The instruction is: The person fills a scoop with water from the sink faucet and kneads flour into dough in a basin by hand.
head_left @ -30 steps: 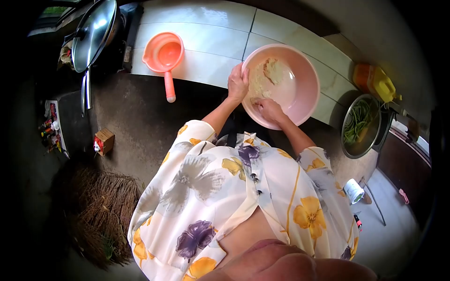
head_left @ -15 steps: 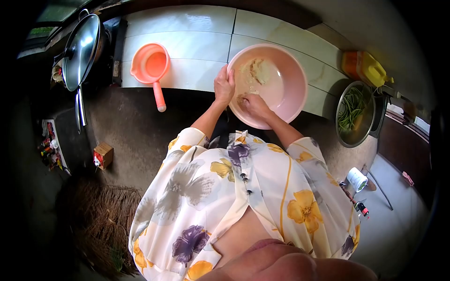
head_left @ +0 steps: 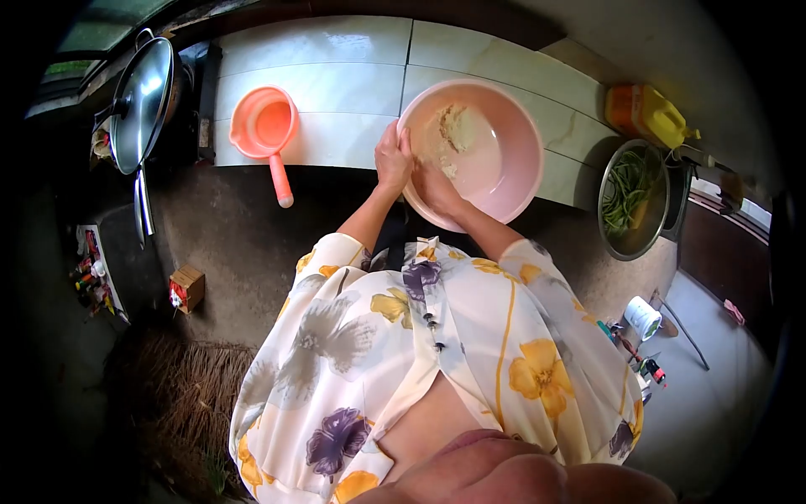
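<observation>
A pink plastic basin [head_left: 525, 168] rests at the front edge of the tiled counter. My left hand [head_left: 393, 158] is closed on its left rim, thumb at the edge. Inside the basin, low against the left wall, is my right hand [head_left: 434, 186]; its fingers are smeared and partly hidden, so I cannot tell how they are bent. A pale, doughy-looking residue [head_left: 456, 130] clings to the bottom of the basin, with smaller bits near my right hand.
Left of the basin stands an orange-pink dipper [head_left: 270, 124], handle over the counter edge. A lidded wok [head_left: 143, 105] sits at far left. To the right are a metal bowl of green beans [head_left: 625, 197] and a yellow-capped oil jug [head_left: 651, 118]. Dry brush [head_left: 189, 386] lies on the floor.
My right hand has shifted left, up against the basin wall near my left hand. My left hand keeps its hold on the rim. The view has shifted slightly.
</observation>
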Motion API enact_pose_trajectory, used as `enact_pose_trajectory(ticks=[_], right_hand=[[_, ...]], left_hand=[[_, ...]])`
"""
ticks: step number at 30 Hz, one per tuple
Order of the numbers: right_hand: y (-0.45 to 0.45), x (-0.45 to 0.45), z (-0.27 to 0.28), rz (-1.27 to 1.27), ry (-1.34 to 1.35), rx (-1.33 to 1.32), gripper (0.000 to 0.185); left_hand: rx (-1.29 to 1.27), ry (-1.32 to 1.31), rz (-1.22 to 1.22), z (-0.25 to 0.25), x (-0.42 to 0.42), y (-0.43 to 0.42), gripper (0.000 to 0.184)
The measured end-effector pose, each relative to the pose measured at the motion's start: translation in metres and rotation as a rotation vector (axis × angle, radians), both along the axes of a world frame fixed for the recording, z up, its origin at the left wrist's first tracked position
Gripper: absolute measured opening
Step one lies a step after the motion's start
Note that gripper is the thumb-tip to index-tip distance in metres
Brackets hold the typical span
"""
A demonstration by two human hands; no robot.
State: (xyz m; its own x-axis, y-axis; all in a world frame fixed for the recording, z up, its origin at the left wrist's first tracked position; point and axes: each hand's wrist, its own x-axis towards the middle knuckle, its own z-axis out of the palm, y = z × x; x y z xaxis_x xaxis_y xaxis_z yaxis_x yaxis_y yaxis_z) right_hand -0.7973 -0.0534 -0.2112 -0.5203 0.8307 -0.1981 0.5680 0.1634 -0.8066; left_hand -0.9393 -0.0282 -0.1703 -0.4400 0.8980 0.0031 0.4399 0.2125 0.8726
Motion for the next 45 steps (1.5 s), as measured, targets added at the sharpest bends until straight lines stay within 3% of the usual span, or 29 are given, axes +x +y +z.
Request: enact_pose_trajectory(ticks=[1,3,4,6,10,12,14,15,17,21,28,31,35,36,38,40,43,45], right_hand=[[-0.007,0.017,0.002,-0.004,-0.005,0.004,0.026],[-0.013,0.062,0.007,0.323,0.038,0.113,0.027],[-0.010,0.068,0.008,0.324,0.033,0.120,0.027],[-0.012,0.079,0.016,0.291,-0.260,-0.121,0.022],[0.010,0.020,0.011,0.125,-0.210,-0.227,0.019],[0.033,0.012,-0.009,0.013,0.034,-0.150,0.019],[0.064,0.032,-0.007,0.051,-0.026,0.164,0.028],[0.072,0.044,0.006,0.053,-0.027,0.168,0.028],[0.087,0.059,0.034,-0.249,-0.204,0.316,0.038],[0.087,0.034,0.003,-0.272,-0.447,0.349,0.040],[0.072,0.027,-0.006,-0.186,-0.383,0.302,0.035],[0.068,0.045,-0.028,-0.170,-0.186,0.334,0.029],[0.090,0.088,-0.061,-0.696,0.388,0.137,0.028],[0.098,0.088,-0.062,-0.703,0.381,0.117,0.028],[0.126,0.088,-0.044,-0.606,0.338,0.140,0.021],[0.111,0.047,-0.035,-0.481,-0.194,0.383,0.025],[0.074,0.004,-0.036,-0.335,-0.233,0.419,0.022],[0.052,0.004,-0.007,-0.069,-0.138,0.300,0.023]], left_hand=[[-0.011,-0.026,-0.003,-0.001,0.000,-0.001,0.028],[-0.012,-0.026,-0.007,-0.003,0.001,-0.002,0.028],[-0.013,-0.020,0.002,-0.004,0.001,0.001,0.028],[-0.014,-0.018,0.014,-0.004,0.002,-0.002,0.027],[0.035,0.009,-0.021,-0.004,0.000,0.000,0.027],[0.029,0.007,-0.022,-0.001,0.001,-0.002,0.026],[0.034,0.000,-0.018,0.002,0.002,0.001,0.026],[0.032,-0.001,-0.016,0.002,0.003,0.000,0.025],[0.031,-0.004,-0.001,0.002,0.003,-0.001,0.024],[0.021,0.015,-0.007,0.001,0.004,0.002,0.024],[0.018,0.040,0.004,-0.001,0.006,-0.003,0.024],[0.006,0.056,0.013,-0.004,0.006,-0.004,0.025],[0.011,0.036,0.014,0.001,0.004,-0.006,0.024],[-0.002,0.036,-0.009,0.002,0.004,-0.007,0.024],[-0.018,0.035,-0.043,0.000,0.004,-0.005,0.025],[0.024,0.019,-0.055,-0.002,0.005,-0.003,0.026],[-0.032,0.055,-0.051,0.003,0.004,-0.003,0.026],[-0.025,0.034,-0.026,0.002,0.005,-0.001,0.026]])
